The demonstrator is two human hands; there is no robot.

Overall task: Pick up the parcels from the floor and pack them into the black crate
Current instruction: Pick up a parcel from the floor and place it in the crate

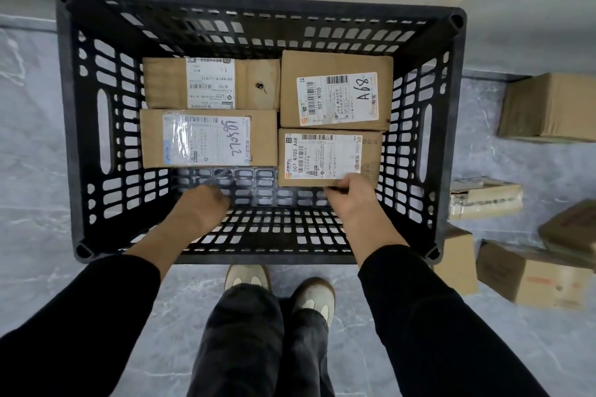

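Black plastic with slotted walls, the crate [258, 256] fills the middle of the frame and stands on a grey marbled floor [38, 177]. Four brown cardboard parcels lie flat on its bottom, packed close together in the upper part. The upper left parcel [258, 84] has a white label and a small dark mark on its top. Just below it lies the handwritten parcel [264, 138], its label under shiny clear film. At the upper right sits the A68 parcel [335, 64], and right below that is the lower right parcel [371, 155], also with a printed label.

The right hand [350, 200] grips the lower right parcel by its lower edge, thumb on top of the label and fingers curled underneath. The left hand [200, 209] is inside the crate over the bare grid at the lower left, touching no parcel. It is blurred and its fingers are tucked out of sight, so I cannot tell whether they are together or apart.

Both arms wear black sleeves [96, 316]. Two pale shoes [248, 277] show at the lower centre, just below the crate.

Along the right edge of the frame more parcels lie on the floor: a big brown box [548, 106], a flat taped packet [483, 200] and a box with red print [532, 280].
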